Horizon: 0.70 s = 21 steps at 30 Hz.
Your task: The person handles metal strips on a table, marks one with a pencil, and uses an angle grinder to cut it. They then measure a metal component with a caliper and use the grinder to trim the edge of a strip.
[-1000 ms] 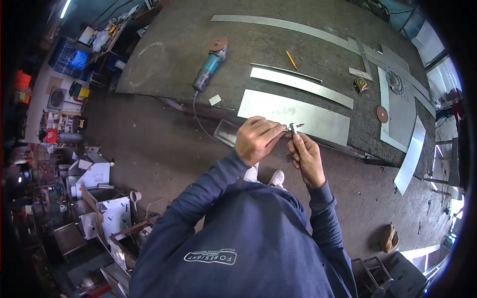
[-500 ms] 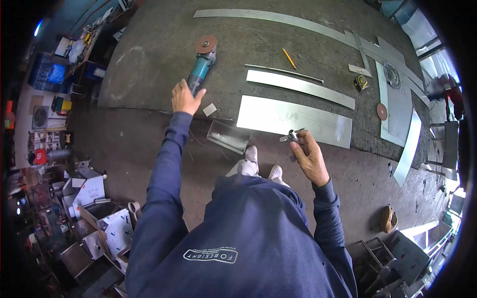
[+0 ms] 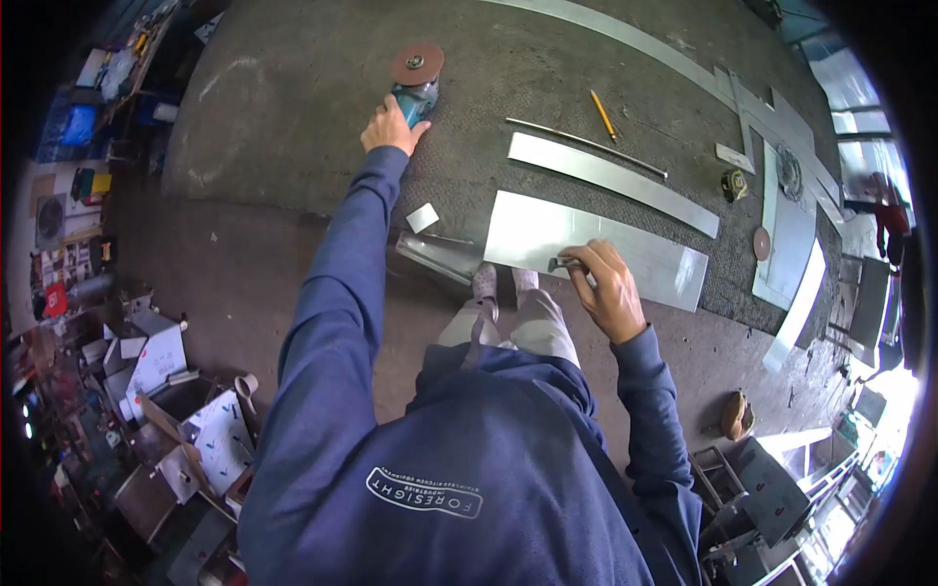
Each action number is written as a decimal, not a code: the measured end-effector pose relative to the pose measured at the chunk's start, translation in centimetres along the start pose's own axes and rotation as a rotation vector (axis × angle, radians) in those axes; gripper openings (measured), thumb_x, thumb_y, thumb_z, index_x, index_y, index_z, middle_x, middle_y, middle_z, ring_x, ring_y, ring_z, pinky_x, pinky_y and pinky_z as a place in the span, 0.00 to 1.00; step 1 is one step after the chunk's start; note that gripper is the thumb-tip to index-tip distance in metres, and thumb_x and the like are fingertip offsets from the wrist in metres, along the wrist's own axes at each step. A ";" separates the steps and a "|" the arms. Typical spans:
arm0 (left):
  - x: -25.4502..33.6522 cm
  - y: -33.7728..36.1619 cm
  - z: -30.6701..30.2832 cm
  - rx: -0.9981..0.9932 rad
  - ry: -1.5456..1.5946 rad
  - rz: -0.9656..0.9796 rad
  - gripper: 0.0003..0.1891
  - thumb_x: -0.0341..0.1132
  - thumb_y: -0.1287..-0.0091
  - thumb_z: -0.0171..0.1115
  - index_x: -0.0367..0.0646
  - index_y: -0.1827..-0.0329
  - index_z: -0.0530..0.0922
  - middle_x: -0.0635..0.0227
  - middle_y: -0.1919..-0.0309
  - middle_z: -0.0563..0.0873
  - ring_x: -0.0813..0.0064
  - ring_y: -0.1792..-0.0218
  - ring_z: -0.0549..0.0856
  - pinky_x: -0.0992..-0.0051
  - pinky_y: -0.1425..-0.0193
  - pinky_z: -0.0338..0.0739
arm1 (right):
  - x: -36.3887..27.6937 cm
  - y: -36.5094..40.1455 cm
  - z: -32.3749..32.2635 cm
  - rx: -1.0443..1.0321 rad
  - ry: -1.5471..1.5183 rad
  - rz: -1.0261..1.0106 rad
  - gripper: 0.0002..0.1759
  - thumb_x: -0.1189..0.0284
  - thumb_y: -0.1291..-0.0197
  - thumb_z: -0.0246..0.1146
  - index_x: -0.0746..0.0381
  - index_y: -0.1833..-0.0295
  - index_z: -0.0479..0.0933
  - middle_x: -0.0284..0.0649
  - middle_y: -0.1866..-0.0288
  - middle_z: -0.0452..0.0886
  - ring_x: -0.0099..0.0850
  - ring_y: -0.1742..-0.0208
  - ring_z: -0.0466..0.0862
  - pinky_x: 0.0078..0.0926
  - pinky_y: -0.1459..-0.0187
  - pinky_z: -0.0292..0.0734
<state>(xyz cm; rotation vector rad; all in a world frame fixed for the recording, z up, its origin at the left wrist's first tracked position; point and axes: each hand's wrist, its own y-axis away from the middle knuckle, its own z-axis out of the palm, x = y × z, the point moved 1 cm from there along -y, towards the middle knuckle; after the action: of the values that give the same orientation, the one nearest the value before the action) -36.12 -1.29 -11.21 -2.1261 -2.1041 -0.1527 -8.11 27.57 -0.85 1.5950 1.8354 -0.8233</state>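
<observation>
My left hand (image 3: 391, 128) is wrapped round the teal body of an angle grinder (image 3: 416, 96), whose reddish-brown disc (image 3: 417, 62) faces up on the dark table. Over the near edge of a wide shiny metal plate (image 3: 547, 227), my right hand (image 3: 608, 291) pinches a small metal piece (image 3: 561, 263), mostly covered by the fingers. Beyond that plate lie a narrower metal strip (image 3: 614, 184), a thin rod (image 3: 586, 146) and a yellow pencil (image 3: 603, 115). A small white square (image 3: 422, 218) sits near the table edge, below my left hand.
To the right are a tape measure (image 3: 734, 186), a square ruler (image 3: 745, 122), a loose disc (image 3: 761, 244) and more metal sheets. An open metal channel (image 3: 435, 258) is beside my feet. Boxes and scrap (image 3: 156, 361) crowd the lower left; a brown shoe (image 3: 738, 416) lies lower right.
My left hand has moved forward along the grinder, closer to its disc. My right hand has turned and drawn the small metal piece in over the plate's edge. The whole view has shifted.
</observation>
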 end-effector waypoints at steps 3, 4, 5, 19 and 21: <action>-3.1 -0.8 -0.1 -0.118 0.334 -0.022 0.44 0.63 0.54 0.78 0.37 0.42 0.77 0.49 0.51 0.87 0.56 0.51 0.88 0.59 0.44 0.80 | 1.1 -3.7 0.9 -0.057 0.278 -0.274 0.21 0.79 0.53 0.68 0.57 0.49 0.82 0.34 0.69 0.78 0.33 0.61 0.79 0.34 0.60 0.71; -4.4 0.2 -0.8 -0.249 0.516 -0.034 0.41 0.64 0.50 0.75 0.36 0.45 0.79 0.54 0.56 0.88 0.63 0.56 0.88 0.63 0.48 0.82 | 1.8 -5.3 1.5 -0.076 0.258 -0.286 0.21 0.79 0.53 0.68 0.57 0.49 0.82 0.34 0.69 0.78 0.33 0.61 0.79 0.34 0.60 0.71; -5.0 2.5 -1.9 -0.326 0.726 -0.095 0.39 0.65 0.45 0.71 0.36 0.45 0.78 0.57 0.58 0.88 0.66 0.58 0.88 0.66 0.51 0.83 | 2.5 -7.1 2.3 -0.143 0.274 -0.400 0.22 0.78 0.53 0.68 0.56 0.48 0.82 0.32 0.69 0.78 0.31 0.62 0.79 0.32 0.61 0.70; 0.9 35.6 -13.7 -0.348 1.593 -0.763 0.52 0.69 0.42 0.65 0.28 0.31 0.65 0.47 0.50 0.84 0.60 0.53 0.87 0.65 0.46 0.81 | 7.1 -19.9 20.4 -0.463 0.134 -1.234 0.19 0.70 0.40 0.62 0.56 0.43 0.81 0.36 0.49 0.77 0.30 0.44 0.77 0.30 0.44 0.76; 1.7 37.7 -12.8 -0.375 1.816 -0.825 0.52 0.68 0.41 0.65 0.26 0.30 0.63 0.44 0.50 0.83 0.58 0.53 0.87 0.64 0.47 0.82 | 7.1 -19.6 20.8 -0.444 0.120 -1.204 0.19 0.71 0.40 0.62 0.56 0.42 0.81 0.36 0.50 0.77 0.30 0.43 0.77 0.30 0.44 0.76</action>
<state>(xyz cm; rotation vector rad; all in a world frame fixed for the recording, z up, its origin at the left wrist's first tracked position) 1.94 -2.17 0.45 -0.2600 -1.3663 -1.7364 -28.01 14.34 -18.06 0.1445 2.7813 -0.6642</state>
